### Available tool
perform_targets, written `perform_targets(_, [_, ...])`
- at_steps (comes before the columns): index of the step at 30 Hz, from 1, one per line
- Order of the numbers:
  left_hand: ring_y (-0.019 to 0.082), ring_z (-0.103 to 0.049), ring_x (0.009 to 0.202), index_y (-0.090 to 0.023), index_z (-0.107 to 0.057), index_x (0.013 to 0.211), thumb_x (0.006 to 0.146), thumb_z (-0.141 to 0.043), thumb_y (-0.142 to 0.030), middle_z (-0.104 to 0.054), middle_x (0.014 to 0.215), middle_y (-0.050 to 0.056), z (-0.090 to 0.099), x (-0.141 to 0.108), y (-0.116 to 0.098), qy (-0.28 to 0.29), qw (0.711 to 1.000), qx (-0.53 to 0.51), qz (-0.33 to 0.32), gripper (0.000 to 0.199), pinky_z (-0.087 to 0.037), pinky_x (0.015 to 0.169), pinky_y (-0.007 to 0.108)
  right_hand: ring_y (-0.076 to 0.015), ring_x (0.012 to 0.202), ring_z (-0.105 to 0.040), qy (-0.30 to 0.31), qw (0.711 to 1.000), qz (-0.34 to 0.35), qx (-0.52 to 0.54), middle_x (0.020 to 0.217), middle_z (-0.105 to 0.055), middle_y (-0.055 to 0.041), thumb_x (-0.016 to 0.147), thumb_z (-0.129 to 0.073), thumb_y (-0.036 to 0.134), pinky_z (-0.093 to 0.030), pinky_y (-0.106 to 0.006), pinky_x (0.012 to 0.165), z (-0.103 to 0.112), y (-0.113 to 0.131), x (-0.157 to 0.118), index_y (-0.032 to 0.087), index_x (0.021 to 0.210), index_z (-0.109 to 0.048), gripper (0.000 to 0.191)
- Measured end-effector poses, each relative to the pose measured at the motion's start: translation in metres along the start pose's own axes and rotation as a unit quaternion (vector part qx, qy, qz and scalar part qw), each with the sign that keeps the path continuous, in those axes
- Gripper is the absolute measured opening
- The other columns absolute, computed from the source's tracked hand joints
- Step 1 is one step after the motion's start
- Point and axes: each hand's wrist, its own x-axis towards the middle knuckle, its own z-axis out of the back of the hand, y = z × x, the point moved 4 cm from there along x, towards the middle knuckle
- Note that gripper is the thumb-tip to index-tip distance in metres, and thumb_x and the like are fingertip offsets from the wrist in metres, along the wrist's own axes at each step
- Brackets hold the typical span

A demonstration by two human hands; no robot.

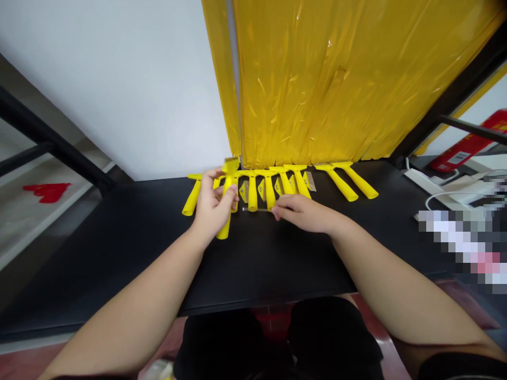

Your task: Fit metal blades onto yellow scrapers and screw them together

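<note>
Hands close together, forearms angled in

The left hand (pixel 214 206) stands raised, fingers curled inward and wrist slightly bent. The right hand (pixel 303 214) lies palm down, fingers together and pointing left. The bare left forearm (pixel 130 316) and right forearm (pixel 412 285) converge from the lower corners

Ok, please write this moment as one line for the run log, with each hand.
left hand: holds yellow scraper | right hand: nearest thin metal rod | rest: more yellow scrapers on black table
</note>
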Motion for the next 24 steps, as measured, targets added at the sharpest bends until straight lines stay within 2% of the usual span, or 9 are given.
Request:
perform_targets(2, [0.010,-0.063,0.058,-0.028,-0.049,0.115,0.083,-0.078,-0.025,-0.064,0.116,0.003,0.008,0.007,0.002,-0.053,0.996,-0.058,0.028,0.043,-0.048,0.048,0.025,-0.0205,0.078,-0.059,0.051,0.996,0.002,-0.078,0.085,-0.068,-0.0055,0.096,-0.071,0.040,-0.044,-0.034,0.071,-0.005,-0.004,-0.002,0.022,0.078,-0.073,0.026])
perform_targets(5, [0.014,-0.065,0.060,-0.025,-0.047,0.103,0.081,-0.074,-0.024,-0.065,0.088,-0.001,0.014,0.014,0.012,-0.104,0.978,-0.131,0.128,0.035,-0.048,0.051,0.025,-0.0200,0.072,-0.056,0.088,0.983,-0.015,-0.160,0.082,-0.067,-0.0055,0.090,-0.079,0.035,-0.039,-0.033,0.064,-0.017,-0.008,-0.002,0.022,0.077,-0.072,0.020])
perform_targets(8, [0.017,-0.070,0.069,-0.022,-0.049,0.091,0.079,-0.075,-0.025,-0.068,0.080,0.001,0.012,0.010,0.019,-0.134,0.958,-0.155,0.200,0.029,-0.054,0.058,0.026,-0.0198,0.073,-0.057,0.025,0.984,-0.017,-0.176,0.084,-0.066,-0.0049,0.088,-0.082,0.041,-0.041,-0.033,0.065,-0.020,-0.002,0.001,0.022,0.085,-0.071,0.022])
perform_targets(10, [0.017,-0.070,0.074,-0.022,-0.051,0.089,0.080,-0.077,-0.027,-0.070,0.081,0.001,0.006,0.004,0.019,-0.144,0.954,-0.168,0.204,0.028,-0.055,0.060,0.026,-0.0188,0.072,-0.057,-0.045,0.992,-0.012,-0.121,0.082,-0.065,-0.0032,0.093,-0.077,0.048,-0.044,-0.034,0.067,-0.018,0.003,0.002,0.022,0.097,-0.070,0.027])
perform_targets(12, [0.013,-0.066,0.069,-0.022,-0.053,0.094,0.081,-0.081,-0.028,-0.071,0.085,0.000,-0.004,-0.004,0.015,-0.128,0.955,-0.194,0.186,0.031,-0.050,0.056,0.022,-0.0169,0.068,-0.057,-0.085,0.996,-0.005,-0.039,0.081,-0.064,-0.0010,0.097,-0.071,0.051,-0.046,-0.033,0.066,-0.020,0.007,0.003,0.021,0.107,-0.068,0.032])
perform_targets(15, [0.004,-0.049,0.053,-0.025,-0.052,0.101,0.080,-0.088,-0.028,-0.065,0.081,-0.007,-0.020,-0.014,0.007,-0.051,0.962,-0.208,0.170,0.042,-0.041,0.051,0.017,-0.0144,0.066,-0.058,-0.082,0.995,0.015,0.046,0.088,-0.067,0.0000,0.093,-0.076,0.052,-0.048,-0.032,0.065,-0.030,0.011,0.004,0.022,0.117,-0.064,0.041])
perform_targets(19, [0.005,-0.054,0.057,-0.022,-0.052,0.098,0.082,-0.090,-0.036,-0.061,0.077,-0.006,-0.031,-0.021,0.004,0.030,0.966,-0.191,0.174,0.044,-0.046,0.055,0.019,-0.0141,0.066,-0.055,-0.071,0.996,0.016,0.047,0.082,-0.065,0.0013,0.092,-0.077,0.046,-0.044,-0.030,0.062,-0.033,0.013,0.003,0.021,0.110,-0.067,0.032])
perform_targets(21, [0.007,-0.062,0.063,-0.022,-0.050,0.100,0.080,-0.090,-0.033,-0.065,0.088,-0.003,-0.031,-0.022,0.005,0.054,0.965,-0.181,0.180,0.046,-0.051,0.060,0.022,-0.0143,0.065,-0.052,-0.096,0.995,0.012,0.030,0.078,-0.062,0.0013,0.094,-0.073,0.044,-0.042,-0.030,0.061,-0.021,0.011,0.002,0.021,0.100,-0.070,0.024])
perform_targets(24, [0.008,-0.066,0.068,-0.024,-0.048,0.111,0.077,-0.089,-0.023,-0.066,0.104,-0.003,-0.029,-0.021,0.008,0.078,0.967,-0.159,0.184,0.053,-0.056,0.064,0.025,-0.0148,0.065,-0.051,-0.171,0.985,-0.027,0.023,0.078,-0.063,0.0004,0.092,-0.071,0.044,-0.041,-0.030,0.061,0.015,-0.006,-0.004,0.020,0.098,-0.071,0.025])
